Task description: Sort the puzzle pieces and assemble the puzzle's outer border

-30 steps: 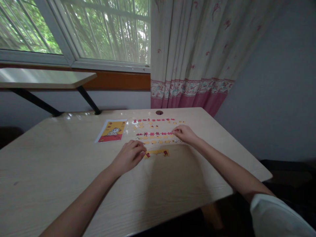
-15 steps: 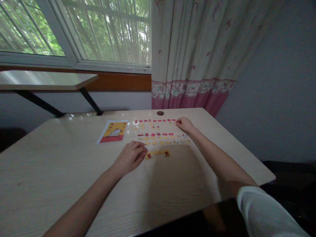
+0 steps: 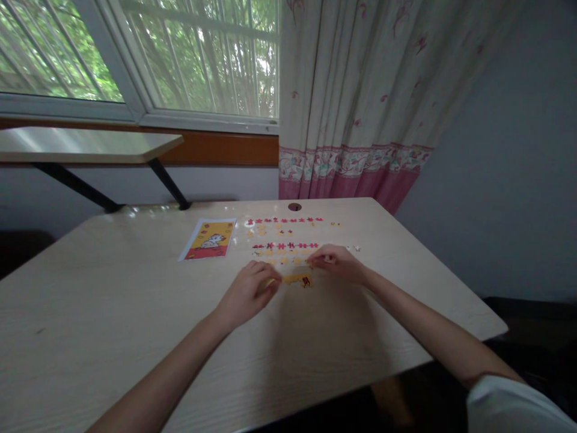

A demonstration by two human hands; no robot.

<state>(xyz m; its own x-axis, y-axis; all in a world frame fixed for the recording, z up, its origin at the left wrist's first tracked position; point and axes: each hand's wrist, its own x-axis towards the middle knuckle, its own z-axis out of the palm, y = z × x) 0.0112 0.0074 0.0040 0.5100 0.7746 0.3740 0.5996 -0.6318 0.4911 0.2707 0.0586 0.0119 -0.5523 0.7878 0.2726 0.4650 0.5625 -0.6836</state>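
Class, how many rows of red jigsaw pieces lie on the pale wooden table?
2. The far row of red jigsaw pieces lies toward the back of the table; the near row ends beside the right hand, which may hide pieces.

Strip (image 3: pixel 296 279): left end behind left hand (image 3: pixel 250 293)
Right hand (image 3: pixel 339 264): whether it holds anything, unclear
Pieces (image 3: pixel 281 246): prints too small
Curtain (image 3: pixel 356 90): top cut off

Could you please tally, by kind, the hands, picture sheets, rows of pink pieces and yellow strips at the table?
Left hand and right hand: 2
Picture sheet: 1
Far row of pink pieces and near row of pink pieces: 2
Yellow strip, partly hidden: 1
Total: 6
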